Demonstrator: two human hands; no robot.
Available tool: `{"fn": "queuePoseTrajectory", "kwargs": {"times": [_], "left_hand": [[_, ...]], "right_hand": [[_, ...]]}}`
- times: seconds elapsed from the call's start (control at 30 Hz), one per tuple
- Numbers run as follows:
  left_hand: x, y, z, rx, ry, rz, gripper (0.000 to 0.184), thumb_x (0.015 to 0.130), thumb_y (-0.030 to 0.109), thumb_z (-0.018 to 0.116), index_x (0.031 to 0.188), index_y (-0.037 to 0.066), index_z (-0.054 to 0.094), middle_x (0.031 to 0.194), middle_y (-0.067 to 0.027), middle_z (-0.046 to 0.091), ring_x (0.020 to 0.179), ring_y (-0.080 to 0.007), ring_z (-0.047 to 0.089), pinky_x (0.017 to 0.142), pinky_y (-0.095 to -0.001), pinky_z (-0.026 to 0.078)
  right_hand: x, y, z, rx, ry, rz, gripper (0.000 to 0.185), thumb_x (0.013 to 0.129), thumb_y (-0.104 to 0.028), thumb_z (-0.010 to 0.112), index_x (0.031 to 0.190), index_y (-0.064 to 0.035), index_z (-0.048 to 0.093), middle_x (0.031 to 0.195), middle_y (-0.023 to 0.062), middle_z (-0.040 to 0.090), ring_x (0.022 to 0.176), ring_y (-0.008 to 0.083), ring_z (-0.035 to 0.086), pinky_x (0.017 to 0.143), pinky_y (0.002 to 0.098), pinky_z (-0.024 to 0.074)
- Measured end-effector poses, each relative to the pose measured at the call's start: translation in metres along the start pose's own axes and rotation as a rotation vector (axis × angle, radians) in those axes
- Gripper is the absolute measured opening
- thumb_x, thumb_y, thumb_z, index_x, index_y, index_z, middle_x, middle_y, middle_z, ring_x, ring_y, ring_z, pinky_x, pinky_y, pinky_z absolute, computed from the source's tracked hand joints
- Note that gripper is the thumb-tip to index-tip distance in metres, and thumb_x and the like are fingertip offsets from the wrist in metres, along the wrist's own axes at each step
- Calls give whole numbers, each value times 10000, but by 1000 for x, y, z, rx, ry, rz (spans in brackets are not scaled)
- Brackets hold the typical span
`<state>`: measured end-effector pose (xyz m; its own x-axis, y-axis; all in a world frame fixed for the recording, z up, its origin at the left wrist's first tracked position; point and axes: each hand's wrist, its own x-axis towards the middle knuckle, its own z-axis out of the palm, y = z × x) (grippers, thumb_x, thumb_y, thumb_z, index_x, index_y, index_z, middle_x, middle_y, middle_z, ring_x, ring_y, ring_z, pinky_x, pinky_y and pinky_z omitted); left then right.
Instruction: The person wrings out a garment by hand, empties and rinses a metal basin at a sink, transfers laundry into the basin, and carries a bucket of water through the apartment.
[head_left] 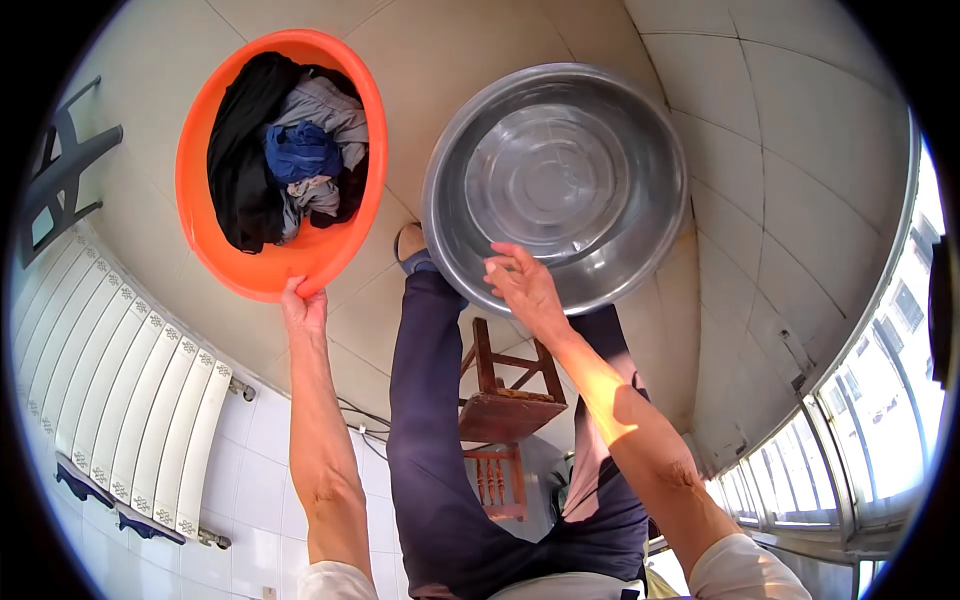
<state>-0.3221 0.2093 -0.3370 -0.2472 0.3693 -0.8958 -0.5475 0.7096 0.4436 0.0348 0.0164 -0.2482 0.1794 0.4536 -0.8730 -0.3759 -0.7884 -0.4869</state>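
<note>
An orange basin (222,262) holds a heap of clothes: black cloth (240,150), grey cloth (320,105) and a blue piece (302,152). My left hand (305,308) grips its near rim, thumb and fingers closed around the edge. To the right stands a large metal basin (548,170) with what looks like clear water in the bottom. Over its near left part is my right hand (522,285), holding nothing, its fingers bent and apart. Whether that hand touches the metal basin is unclear.
A small wooden stool (510,415) stands between my legs, with a wooden chair (500,480) behind it. A white radiator (130,370) runs along the left wall. A dark plastic chair (70,170) is at the far left; windows (850,440) are at the right.
</note>
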Motion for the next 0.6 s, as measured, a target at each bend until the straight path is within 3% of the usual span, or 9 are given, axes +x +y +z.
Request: {"fn": "queuePoseTrajectory", "kwargs": {"times": [0.1, 0.2, 0.27, 0.3, 0.37, 0.4, 0.47, 0.6], "left_hand": [[-15, -7, -46, 18, 26, -46, 370, 803, -103, 576, 1158, 2, 584, 1085, -121, 660, 1001, -277, 667, 879, -413, 595], [-53, -11, -66, 84, 31, -68, 436, 793, -104, 573, 1217, 0, 574, 1159, -116, 650, 1081, -283, 647, 961, -444, 568], [-68, 1, -83, 146, 35, -57, 487, 788, -104, 571, 1265, -3, 557, 1233, -113, 626, 1154, -289, 620, 1021, -455, 538], [-72, 8, -89, 154, 39, -55, 487, 788, -104, 571, 1265, -3, 557, 1233, -113, 626, 1154, -289, 620, 1021, -455, 538], [-85, 18, -100, 242, 46, -14, 523, 781, -94, 563, 1297, -10, 534, 1268, -112, 611, 1182, -290, 609, 1035, -445, 530], [-94, 23, -104, 247, 48, -15, 523, 781, -94, 563, 1297, -10, 534, 1268, -112, 611, 1182, -290, 609, 1035, -445, 530], [-116, 37, -101, 342, 46, 28, 556, 774, -80, 557, 1324, -18, 513, 1297, -119, 599, 1188, -288, 608, 1045, -449, 522], [-189, 57, -76, 491, 86, 74, 597, 775, -67, 539, 1367, -15, 484, 1298, -124, 599, 1187, -283, 615, 1055, -452, 515]], "right_hand": [[56, -34, 44, 12, -67, 35, 810, 904, -544, 651, 1465, -12, 411, 1322, 220, 601, 1178, 302, 631, 972, 398, 507], [97, -49, 83, 25, -63, 96, 954, 843, -609, 697, 1489, 11, 368, 1365, 233, 564, 1227, 319, 594, 940, 409, 520], [111, -58, 107, 206, -45, 121, 840, 819, -452, 752, 1450, -3, 428, 1285, 231, 620, 1148, 341, 638, 894, 422, 534], [120, -48, 115, 214, -47, 126, 840, 819, -452, 752, 1450, -3, 428, 1285, 231, 620, 1148, 341, 638, 894, 422, 534], [131, -15, 125, -65, 74, 100, 584, 786, -148, 739, 1313, 24, 554, 1026, 158, 672, 914, 246, 639, 840, 357, 524], [126, -4, 127, -61, 74, 105, 584, 786, -148, 739, 1313, 24, 554, 1026, 158, 672, 914, 246, 639, 840, 357, 524], [96, 1, 131, 53, 130, 136, 453, 738, -18, 641, 1187, 42, 619, 966, 153, 677, 843, 249, 643, 785, 367, 529], [39, 15, 112, 168, 25, 192, 430, 749, -24, 638, 1173, 43, 626, 1003, 143, 671, 897, 240, 637, 812, 363, 523]]}}
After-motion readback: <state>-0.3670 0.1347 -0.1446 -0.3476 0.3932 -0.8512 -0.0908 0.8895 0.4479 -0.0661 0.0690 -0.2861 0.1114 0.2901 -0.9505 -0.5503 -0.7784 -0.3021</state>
